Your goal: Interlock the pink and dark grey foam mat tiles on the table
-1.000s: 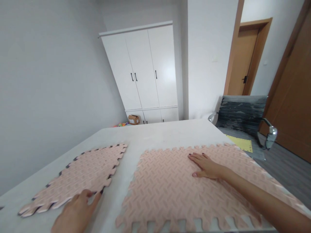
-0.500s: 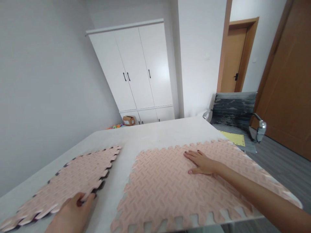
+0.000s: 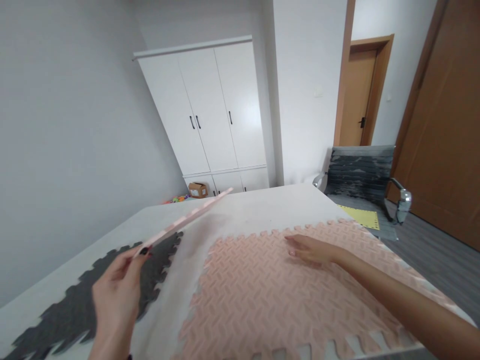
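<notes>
My left hand [image 3: 117,285] pinches the near edge of a pink foam mat tile [image 3: 187,218], which is raised off the table and seen almost edge-on. Beneath it lies a dark grey foam mat tile [image 3: 62,312] with jagged interlocking edges, partly covered by my hand. To the right, a pink textured foam mat [image 3: 247,290] is spread flat, its toothed border reaching the table's near side. My right hand [image 3: 309,248] is over the far part of that mat, fingers stretched out and holding nothing. Whether its palm touches the mat is unclear.
All the mats are on a white table [image 3: 262,202]. Past its right side stands a dark office chair [image 3: 362,172] with a yellow sheet [image 3: 360,216] on the seat. A white wardrobe [image 3: 221,110], a cardboard box [image 3: 197,189] and colourful small items [image 3: 176,199] are behind.
My left hand has lifted the pink tile up from the grey one, tilting it edge-on and uncovering the grey. My right hand's fingers have drawn closer together over the mat.
</notes>
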`<act>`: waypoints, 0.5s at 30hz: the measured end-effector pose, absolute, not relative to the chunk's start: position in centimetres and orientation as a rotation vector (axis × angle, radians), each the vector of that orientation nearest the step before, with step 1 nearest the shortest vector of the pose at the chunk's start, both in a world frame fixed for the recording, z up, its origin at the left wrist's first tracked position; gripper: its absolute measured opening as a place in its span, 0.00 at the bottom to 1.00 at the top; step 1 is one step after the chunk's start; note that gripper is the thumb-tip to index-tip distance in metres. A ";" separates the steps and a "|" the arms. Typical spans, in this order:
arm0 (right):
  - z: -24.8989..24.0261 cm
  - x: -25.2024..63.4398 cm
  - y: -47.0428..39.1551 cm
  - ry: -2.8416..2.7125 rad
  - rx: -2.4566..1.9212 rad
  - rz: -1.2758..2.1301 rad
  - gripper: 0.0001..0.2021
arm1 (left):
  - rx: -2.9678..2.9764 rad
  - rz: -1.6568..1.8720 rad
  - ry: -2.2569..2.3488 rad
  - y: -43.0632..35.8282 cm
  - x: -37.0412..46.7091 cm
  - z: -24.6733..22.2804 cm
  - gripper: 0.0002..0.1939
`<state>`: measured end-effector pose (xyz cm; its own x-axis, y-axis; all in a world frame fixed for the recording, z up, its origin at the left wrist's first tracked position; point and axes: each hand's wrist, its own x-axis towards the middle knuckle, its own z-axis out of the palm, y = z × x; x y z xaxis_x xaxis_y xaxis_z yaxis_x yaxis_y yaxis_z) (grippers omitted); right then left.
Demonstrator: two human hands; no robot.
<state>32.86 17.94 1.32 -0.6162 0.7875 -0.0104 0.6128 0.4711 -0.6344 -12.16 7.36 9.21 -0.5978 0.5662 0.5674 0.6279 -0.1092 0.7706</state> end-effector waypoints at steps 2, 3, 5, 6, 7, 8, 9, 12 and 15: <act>2.1 32.8 19.0 -2.178 -1.199 1.073 0.40 | -1.603 -2.020 -2.004 8.8 -8.8 10.1 0.15; 2.6 32.8 19.6 -2.018 -1.186 1.184 0.39 | -1.734 -2.051 -1.983 9.6 -7.3 10.3 0.16; 3.6 33.1 20.8 -1.665 -1.116 1.410 0.39 | -2.073 -1.996 -1.919 11.2 -4.7 10.4 0.17; 4.2 33.5 21.4 -1.493 -1.057 1.510 0.38 | -2.236 -1.936 -1.852 12.0 -3.6 10.2 0.16; 4.7 34.0 21.9 -1.342 -0.997 1.583 0.36 | -2.381 -1.865 -1.772 12.9 -2.6 10.0 0.15; 5.2 34.7 22.4 -1.215 -0.949 1.626 0.32 | -2.487 -1.798 -1.690 13.8 -1.7 9.8 0.13; 5.5 35.5 23.0 -1.113 -0.924 1.640 0.26 | -2.554 -1.738 -1.621 14.8 -0.9 9.5 0.12; 5.8 39.1 24.6 -0.945 -0.966 1.556 0.07 | -2.614 -1.512 -1.488 18.0 1.6 8.5 0.10; 4.8 43.5 26.4 -0.886 -1.051 1.394 0.02 | -2.657 -1.293 -1.423 21.2 4.4 7.2 0.11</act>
<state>43.54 26.43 4.84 0.0192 0.9940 -0.1074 -0.3249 -0.0954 -0.9409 4.38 21.21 7.20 0.3160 0.7541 0.5757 0.6455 -0.6156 0.4520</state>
